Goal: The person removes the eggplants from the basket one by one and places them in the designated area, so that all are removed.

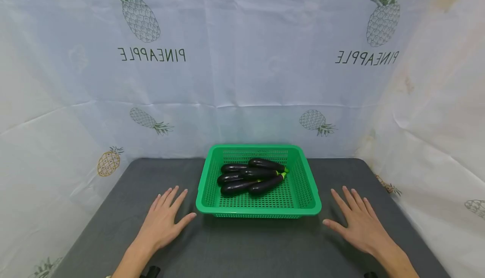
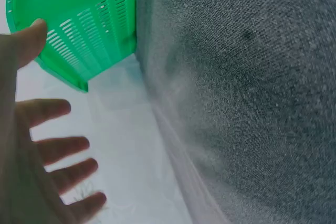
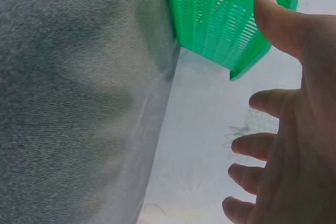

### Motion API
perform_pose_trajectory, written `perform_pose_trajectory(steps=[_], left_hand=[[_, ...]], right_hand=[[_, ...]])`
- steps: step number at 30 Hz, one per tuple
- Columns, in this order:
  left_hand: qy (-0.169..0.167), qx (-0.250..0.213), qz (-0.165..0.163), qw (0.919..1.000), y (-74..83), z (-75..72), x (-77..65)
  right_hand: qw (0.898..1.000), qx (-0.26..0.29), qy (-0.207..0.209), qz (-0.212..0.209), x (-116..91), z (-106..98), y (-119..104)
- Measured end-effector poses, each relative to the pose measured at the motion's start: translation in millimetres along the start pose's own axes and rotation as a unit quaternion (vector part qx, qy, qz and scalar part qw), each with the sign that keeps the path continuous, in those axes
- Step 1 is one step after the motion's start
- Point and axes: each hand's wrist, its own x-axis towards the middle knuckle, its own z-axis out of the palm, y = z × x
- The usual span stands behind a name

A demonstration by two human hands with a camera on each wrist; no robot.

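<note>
A green plastic basket (image 1: 261, 211) with slotted walls stands at the far middle of the dark table. Several glossy dark purple eggplants (image 1: 259, 173) with green stems lie in it, mostly toward its left and middle. To the basket's left is my left hand (image 1: 162, 223), fingers spread, holding nothing. My right hand (image 1: 358, 223) is on the other side, also spread and bare. Both wrist views show the basket's outer wall (image 2: 100, 30) past the thumb, with neither hand visibly gripping it. The eggplants are hidden in those views.
The dark grey tabletop (image 1: 242, 248) stretches in front of the basket and out to both sides. A pale curtain (image 1: 257, 72) printed with pineapples hangs right behind the table's far edge and along both sides.
</note>
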Motion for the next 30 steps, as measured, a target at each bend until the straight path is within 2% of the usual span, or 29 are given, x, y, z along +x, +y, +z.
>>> perform_pose_trajectory(steps=[9, 16, 21, 30], left_hand=[[0.082, -0.019, 0.053, 0.995, 3.9, 2.3, 2.5], [0.133, -0.017, 0.106, 0.9853, 1.9, -0.9, 3.8], [0.159, -0.02, 0.125, 0.9791, -1.0, -1.1, 4.4], [0.235, -0.056, 0.158, 0.9573, 3.7, 4.3, 15.0]], right_hand=[[0.999, 0.024, 0.001, -0.026, 1.5, -10.1, -5.8], [0.999, 0.023, 0.009, -0.046, 1.2, -19.1, -15.3], [0.998, 0.015, 0.021, -0.059, 1.4, -29.7, -23.2], [0.997, 0.005, 0.041, -0.072, 8.2, -42.3, -37.4]])
